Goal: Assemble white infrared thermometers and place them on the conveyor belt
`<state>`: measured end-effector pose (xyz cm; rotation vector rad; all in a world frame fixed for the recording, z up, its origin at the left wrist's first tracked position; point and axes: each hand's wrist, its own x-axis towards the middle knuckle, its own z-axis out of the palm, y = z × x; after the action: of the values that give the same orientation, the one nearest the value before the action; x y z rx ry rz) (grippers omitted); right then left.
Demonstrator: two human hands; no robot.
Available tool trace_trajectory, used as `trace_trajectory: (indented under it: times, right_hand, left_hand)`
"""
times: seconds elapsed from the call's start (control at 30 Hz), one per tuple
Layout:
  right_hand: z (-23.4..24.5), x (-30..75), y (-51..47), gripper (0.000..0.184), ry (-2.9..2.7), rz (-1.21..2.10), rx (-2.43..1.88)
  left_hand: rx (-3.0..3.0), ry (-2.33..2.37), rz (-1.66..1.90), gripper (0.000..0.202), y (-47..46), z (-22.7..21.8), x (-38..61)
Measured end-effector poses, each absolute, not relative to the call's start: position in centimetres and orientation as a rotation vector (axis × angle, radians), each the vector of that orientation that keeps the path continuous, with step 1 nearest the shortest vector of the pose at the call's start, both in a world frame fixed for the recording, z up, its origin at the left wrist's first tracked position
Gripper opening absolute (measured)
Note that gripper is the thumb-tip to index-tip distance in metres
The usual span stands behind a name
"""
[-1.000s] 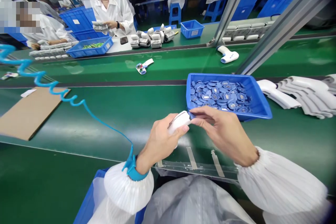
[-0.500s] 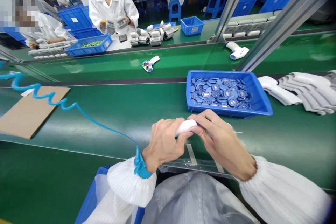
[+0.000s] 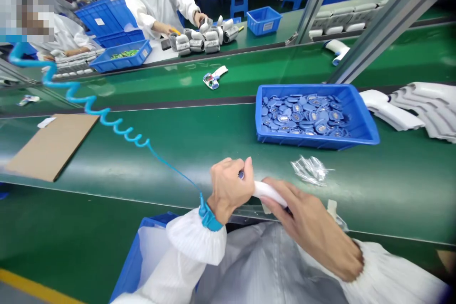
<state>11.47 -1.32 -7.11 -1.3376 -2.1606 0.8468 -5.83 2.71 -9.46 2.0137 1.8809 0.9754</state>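
My left hand (image 3: pixel 231 187) is closed round the head end of a white pistol-shaped thermometer housing (image 3: pixel 270 192); a dark round end shows beside the thumb. The right hand (image 3: pixel 311 223) grips its handle between thumb and fingers. Much of the housing is hidden by both hands. It is held above the front edge of the green bench (image 3: pixel 171 152). A blue wrist strap (image 3: pixel 209 218) with a coiled cord circles my left wrist. Just beyond my right hand lies a small pile of clear plastic pieces (image 3: pixel 311 170).
A blue bin (image 3: pixel 361 138) of blue oval parts stands ahead, with white housing shells (image 3: pixel 427 107) to its right. Cardboard (image 3: pixel 53 145) lies at left. An open thermometer (image 3: pixel 214 77) and another white one (image 3: pixel 337 51) are on the green belt (image 3: pixel 256 69). Co-workers sit across; a metal post (image 3: pixel 377 23) rises at right.
The housing has turned so its handle points down to the right. My right hand has slid down and right onto the handle. Across the belt, a co-worker's hands have reached toward the grey-white parts.
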Motion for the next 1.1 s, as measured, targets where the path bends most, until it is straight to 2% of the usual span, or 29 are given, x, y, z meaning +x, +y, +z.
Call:
trace_trajectory:
  times: [0.1, 0.2, 0.27, 0.33, 0.4, 0.5, 0.6, 0.67, 0.8, 0.87, 0.97, 1.1]
  right_hand:
    - [-7.3, 11.1, -0.8, 0.033, -1.949, 1.146, -1.438]
    - [-7.4, 10.7, 0.3, 0.048, -1.372, 1.727, -1.577]
    - [-7.5, 10.2, 0.7, 0.051, -1.015, 2.082, -1.564]
    - [-7.7, 9.5, 0.8, 0.050, -1.031, 2.197, -1.532]
    - [-8.0, 8.7, 0.5, 0.046, -1.435, 1.935, -1.510]
    - [-8.8, 7.5, -0.1, 0.035, -1.992, 1.248, -1.414]
    - [-9.6, 6.9, -0.4, 0.041, -2.144, 0.910, -1.402]
    - [-9.7, 7.0, 0.0, 0.042, -2.146, 0.897, -1.402]
    - [-8.1, 8.3, 2.5, 0.037, -1.979, 1.270, -1.484]
    - [-6.5, 9.4, 4.6, 0.046, -1.862, 1.331, -1.468]
    - [-4.0, 11.0, 8.2, 0.054, -1.795, 1.178, -1.428]
    - [-1.7, 12.3, 13.6, 0.045, -1.816, 1.021, -1.476]
  left_hand:
    - [1.966, 1.771, 0.982, 0.047, 2.7, -8.7, -7.0]
    - [1.850, 1.588, 1.164, 0.029, 1.6, -8.1, -8.4]
    - [1.668, 1.602, 1.327, 0.036, 1.1, -8.4, -8.9]
    - [1.444, 1.769, 1.422, 0.049, 1.4, -9.3, -8.8]
    - [1.328, 1.939, 1.424, 0.053, 2.4, -10.3, -8.4]
    - [1.380, 2.050, 1.359, 0.054, 4.5, -11.3, -7.7]
    - [1.480, 2.122, 1.319, 0.054, 5.8, -11.3, -7.6]
    - [1.607, 2.062, 1.262, 0.052, 5.9, -10.8, -8.3]
    - [1.778, 1.725, 0.761, 0.041, 5.5, -9.0, -12.2]
    - [1.642, 1.818, 0.619, 0.038, 6.6, -7.8, -15.2]
    - [1.407, 2.116, 0.746, 0.041, 11.5, -5.4, -20.1]
    - [1.096, 2.272, 1.070, 0.050, 20.2, -2.9, -25.1]
